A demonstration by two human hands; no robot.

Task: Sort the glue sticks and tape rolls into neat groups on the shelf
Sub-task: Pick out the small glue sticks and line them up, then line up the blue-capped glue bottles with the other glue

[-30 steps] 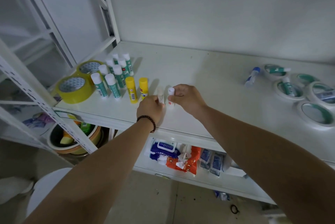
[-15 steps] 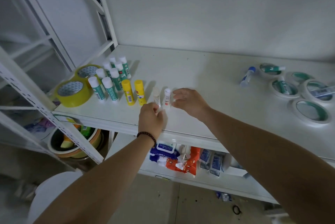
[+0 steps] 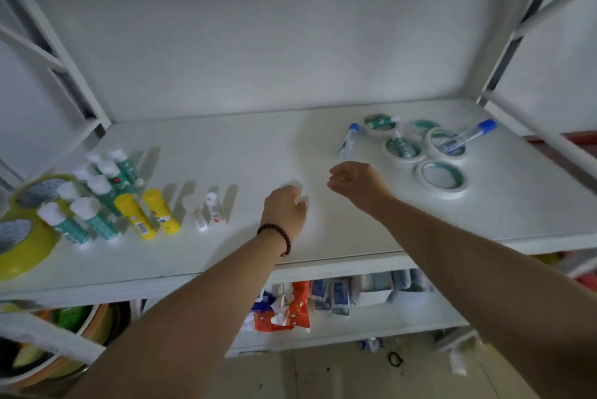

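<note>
Hands (image 3: 284, 208) (image 3: 353, 184) hovered loosely curled, holding nothing, over the shelf (image 3: 258, 146) right of two white glue sticks (image 3: 206, 211).

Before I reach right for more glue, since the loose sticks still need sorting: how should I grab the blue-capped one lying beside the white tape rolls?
Pinch the blue-capped glue stick across its barrel from above with the right hand; it lies flat, clear of the tape rolls.

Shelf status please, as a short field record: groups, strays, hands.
shelf: white, glue sticks left, tape right
yellow tape rolls: far left edge
standing glue sticks: green, two yellow, two small white, upright in rows
white tape rolls: five, right side
stray glue sticks: lying among and on the white rolls
left hand: empty
right hand: empty, near the strays
</note>
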